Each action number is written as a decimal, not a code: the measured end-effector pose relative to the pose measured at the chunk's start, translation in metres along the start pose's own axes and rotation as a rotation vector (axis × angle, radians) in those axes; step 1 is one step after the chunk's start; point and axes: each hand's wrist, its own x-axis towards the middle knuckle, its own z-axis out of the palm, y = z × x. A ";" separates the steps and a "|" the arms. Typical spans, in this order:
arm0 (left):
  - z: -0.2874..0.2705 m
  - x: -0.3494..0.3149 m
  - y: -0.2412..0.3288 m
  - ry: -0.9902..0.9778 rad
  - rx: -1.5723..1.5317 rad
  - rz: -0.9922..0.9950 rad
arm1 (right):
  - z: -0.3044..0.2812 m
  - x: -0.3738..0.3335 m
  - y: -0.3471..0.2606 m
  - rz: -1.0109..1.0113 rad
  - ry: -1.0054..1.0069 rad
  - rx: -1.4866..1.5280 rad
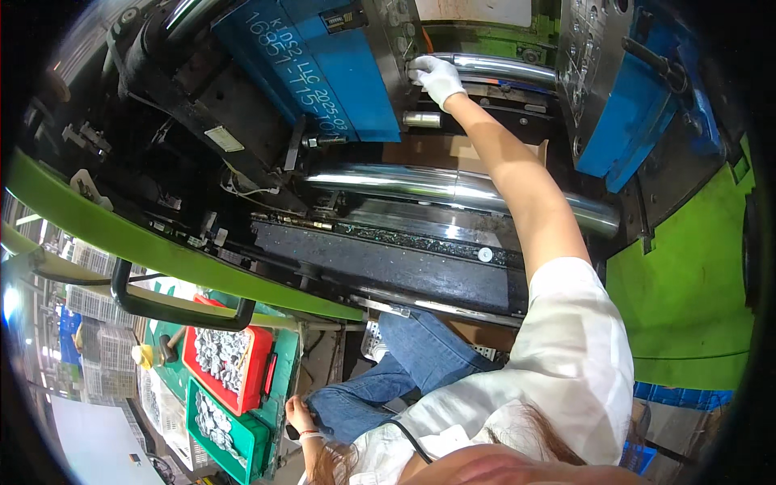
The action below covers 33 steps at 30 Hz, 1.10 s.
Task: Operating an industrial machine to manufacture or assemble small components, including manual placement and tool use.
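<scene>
My right hand (pixel 436 78), in a white glove, reaches far forward between the two halves of a mould. Its bent fingers touch the steel face of the left blue mould half (pixel 331 77); whatever they pinch there, if anything, is hidden. Across from it stands the right blue mould half (pixel 626 105), a wide gap between them. Just below the glove a short metal pin (pixel 422 120) sticks out of the left half. My left hand (pixel 300 415) is bare and rests low beside my knee, its fingers curled; I cannot make out what, if anything, is in them.
Shiny guide bars (pixel 404 182) cross the machine under my right forearm. A green machine guard (pixel 178 242) with a black handle (pixel 133 295) curves along the left. Beside my left hand, a red bin (pixel 257 368) and a green bin (pixel 257 440) hold many small grey parts.
</scene>
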 end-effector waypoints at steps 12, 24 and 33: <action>0.001 0.006 -0.002 -0.013 -0.026 0.029 | -0.001 -0.004 -0.008 -0.082 0.022 -0.206; 0.021 -0.024 0.044 -0.129 0.060 0.088 | -0.012 -0.024 -0.047 -0.167 -0.018 -0.579; 0.108 -0.145 0.215 -0.811 -0.625 0.257 | 0.038 -0.327 -0.236 -0.732 -0.829 -0.063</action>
